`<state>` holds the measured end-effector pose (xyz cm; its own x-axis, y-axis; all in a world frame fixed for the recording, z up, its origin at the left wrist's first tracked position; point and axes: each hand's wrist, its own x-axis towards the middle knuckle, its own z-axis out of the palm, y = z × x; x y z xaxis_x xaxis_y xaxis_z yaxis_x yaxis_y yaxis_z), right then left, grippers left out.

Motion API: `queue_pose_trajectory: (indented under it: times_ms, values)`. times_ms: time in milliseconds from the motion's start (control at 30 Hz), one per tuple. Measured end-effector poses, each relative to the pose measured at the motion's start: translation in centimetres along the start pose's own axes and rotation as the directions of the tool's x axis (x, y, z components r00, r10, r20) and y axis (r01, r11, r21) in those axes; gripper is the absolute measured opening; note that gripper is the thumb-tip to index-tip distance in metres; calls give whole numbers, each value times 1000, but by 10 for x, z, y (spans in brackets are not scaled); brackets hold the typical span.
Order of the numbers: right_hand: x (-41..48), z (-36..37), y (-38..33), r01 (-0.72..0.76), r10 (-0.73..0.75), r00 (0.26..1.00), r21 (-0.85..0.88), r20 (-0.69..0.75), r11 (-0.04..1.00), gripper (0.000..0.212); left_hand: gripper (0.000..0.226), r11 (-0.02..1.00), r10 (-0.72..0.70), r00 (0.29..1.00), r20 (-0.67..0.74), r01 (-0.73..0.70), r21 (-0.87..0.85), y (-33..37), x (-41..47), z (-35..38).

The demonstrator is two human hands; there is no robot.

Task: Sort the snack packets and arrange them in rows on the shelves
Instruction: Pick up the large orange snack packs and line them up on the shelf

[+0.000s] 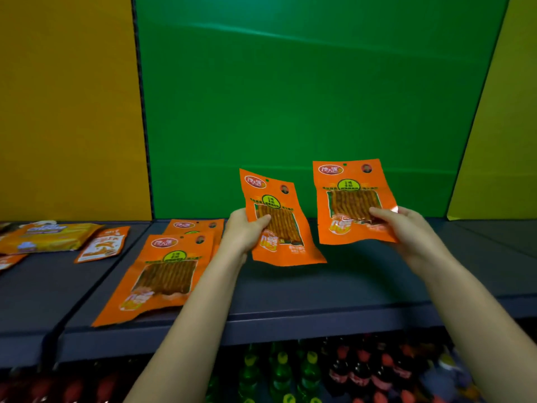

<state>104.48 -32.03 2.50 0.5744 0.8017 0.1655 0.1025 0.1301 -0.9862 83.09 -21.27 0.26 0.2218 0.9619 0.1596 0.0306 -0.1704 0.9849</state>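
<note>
Packets in both hands: left hand pinching an orange snack packet at its left edge, thumb across the clear window, fingers behind, the packet tilted and reaching up and right of the grip over the grey shelf. Right hand pinching a second orange packet by its right edge, thumb on the front, the packet upright, extending left of the grip, near the first but apart. Flat on the shelf to the left, a matching front packet overlapping a rear packet; farther left, a yellow bag and a small orange pouch.
</note>
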Motion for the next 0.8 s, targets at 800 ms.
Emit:
queue_pose_trajectory:
  times_ms: [800]
  values:
    - [5,32,73,63,33,957,-318,289,946,15,48,593,-11,968,-250,207,778,-56,80,35]
